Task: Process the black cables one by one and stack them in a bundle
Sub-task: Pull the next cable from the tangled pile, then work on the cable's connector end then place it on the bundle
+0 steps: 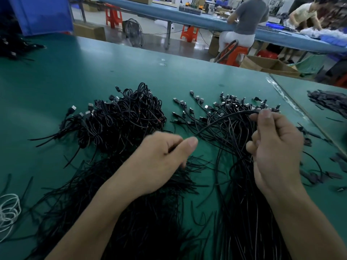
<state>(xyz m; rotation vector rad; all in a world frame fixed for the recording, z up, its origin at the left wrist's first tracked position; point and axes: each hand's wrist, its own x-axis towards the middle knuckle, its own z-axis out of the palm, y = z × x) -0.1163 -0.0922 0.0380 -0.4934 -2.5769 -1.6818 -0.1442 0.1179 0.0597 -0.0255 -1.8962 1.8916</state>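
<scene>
Two heaps of black USB cables lie on the green table (78,76): a tangled heap (120,117) at the left and a spread of loose cables (221,113) with plugs pointing away at the right. One black cable (223,120) arches between my hands. My right hand (272,145) pinches its plug end between thumb and forefinger, raised above the right spread. My left hand (161,156) pinches the cable's lower part between thumb and fingers, low over the table between the heaps. Long cable tails (150,212) run toward me under both forearms.
A white cord coil (8,209) lies at the near left edge. Dark cable pieces (328,104) sit on the adjoining table at the right, and more black cables (13,47) at the far left. Beyond the table are orange stools, cardboard boxes, a fan and two seated people.
</scene>
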